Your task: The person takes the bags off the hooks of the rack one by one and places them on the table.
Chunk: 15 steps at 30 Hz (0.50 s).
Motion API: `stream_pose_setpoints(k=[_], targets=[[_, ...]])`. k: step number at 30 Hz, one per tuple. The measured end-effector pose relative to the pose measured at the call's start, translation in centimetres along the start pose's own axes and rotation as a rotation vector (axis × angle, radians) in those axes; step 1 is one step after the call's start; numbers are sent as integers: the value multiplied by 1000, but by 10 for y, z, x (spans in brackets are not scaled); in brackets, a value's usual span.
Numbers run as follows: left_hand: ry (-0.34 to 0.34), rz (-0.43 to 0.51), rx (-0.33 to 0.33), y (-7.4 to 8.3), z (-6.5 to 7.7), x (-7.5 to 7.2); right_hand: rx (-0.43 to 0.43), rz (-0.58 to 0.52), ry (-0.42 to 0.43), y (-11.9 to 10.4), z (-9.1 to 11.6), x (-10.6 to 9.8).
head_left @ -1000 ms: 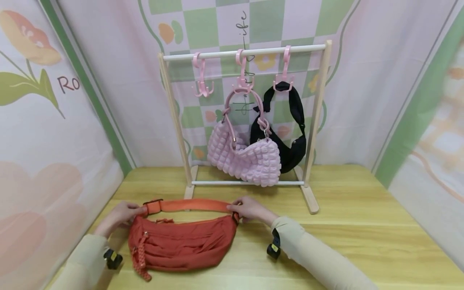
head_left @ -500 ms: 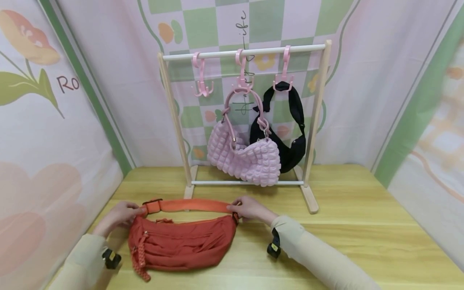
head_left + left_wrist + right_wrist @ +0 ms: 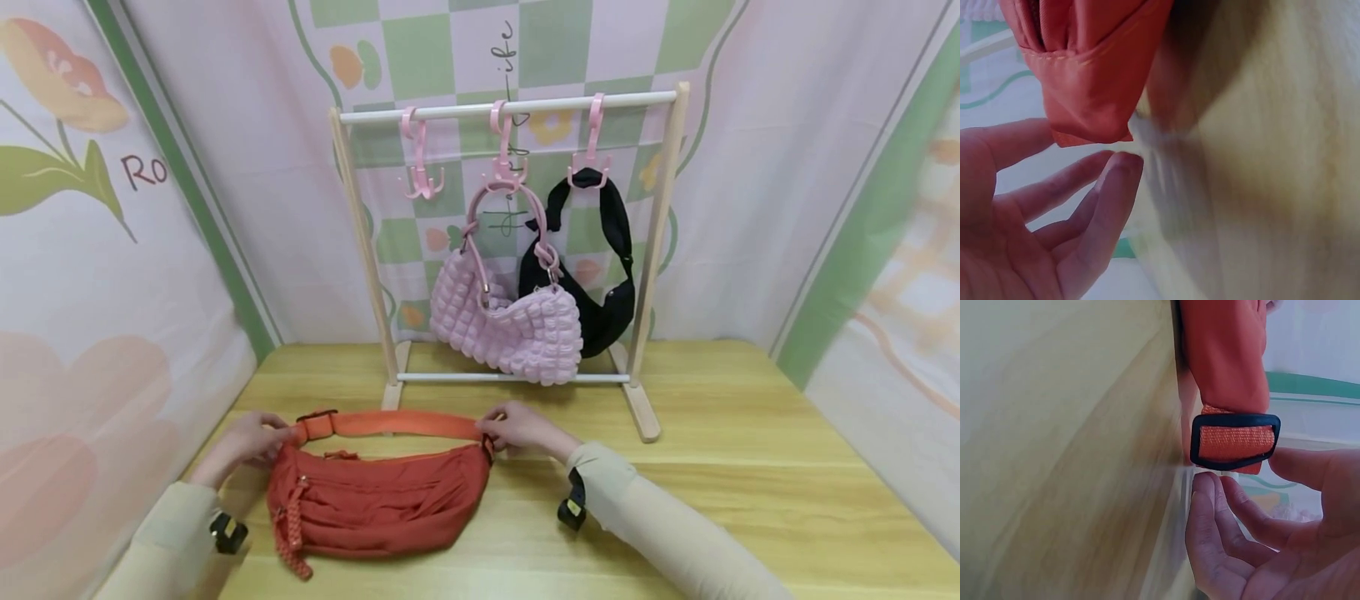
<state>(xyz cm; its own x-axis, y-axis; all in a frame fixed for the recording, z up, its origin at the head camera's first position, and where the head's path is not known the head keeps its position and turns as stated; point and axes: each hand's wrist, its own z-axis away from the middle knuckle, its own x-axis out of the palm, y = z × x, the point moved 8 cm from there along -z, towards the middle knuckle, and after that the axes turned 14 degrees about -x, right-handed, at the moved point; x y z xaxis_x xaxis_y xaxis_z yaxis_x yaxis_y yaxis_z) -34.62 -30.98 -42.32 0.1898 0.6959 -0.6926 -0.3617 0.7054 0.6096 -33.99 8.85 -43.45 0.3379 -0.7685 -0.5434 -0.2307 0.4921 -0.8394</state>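
Red bag: a long, wrinkled red fabric bag (image 3: 382, 504) is laid on the yellow wood-grain table (image 3: 750, 467), in front of the rack and between the hands; a braided red cord pull (image 3: 295, 529) is trailed past its lower edge
Orange strap: a flat orange webbing strap (image 3: 408, 425) is stretched behind the bag's top edge and is seen across the rack's left foot; whether the foot is touched cannot be told
Left hand: the left hand (image 3: 246, 437) is set at the strap's left end, fingers bent; whether the strap is pinched cannot be told
Right hand: the right hand (image 3: 521, 425) is set at the strap's right end, its thumb by the black rectangular buckle (image 3: 1238, 419); a pinch cannot be confirmed
Rack: from the pale wooden rack (image 3: 660, 217), a puffy lilac bag (image 3: 517, 333) and a black fabric bag (image 3: 615, 304) are hung
Room: a strip of table is left between strap and rack, and a wider stretch beyond the right sleeve (image 3: 660, 517)
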Motion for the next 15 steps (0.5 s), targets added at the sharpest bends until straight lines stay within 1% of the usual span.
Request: stream_pose_setpoints(k=[2,5,9,12,15], targets=[[24,-15,25,3,2,-3,-4,10,14,-1,1,-4],[104,-79,67,10,7,-10,0,31,45,-3,3,-11],[212,-164,142,24,19,-21,2,81,90,-8,4,-22],[315,-192,237,39,31,-30,-11,79,119,-10,5,-29],[423,-189,309,52,42,-38,-41,63,145,-12,5,-36]])
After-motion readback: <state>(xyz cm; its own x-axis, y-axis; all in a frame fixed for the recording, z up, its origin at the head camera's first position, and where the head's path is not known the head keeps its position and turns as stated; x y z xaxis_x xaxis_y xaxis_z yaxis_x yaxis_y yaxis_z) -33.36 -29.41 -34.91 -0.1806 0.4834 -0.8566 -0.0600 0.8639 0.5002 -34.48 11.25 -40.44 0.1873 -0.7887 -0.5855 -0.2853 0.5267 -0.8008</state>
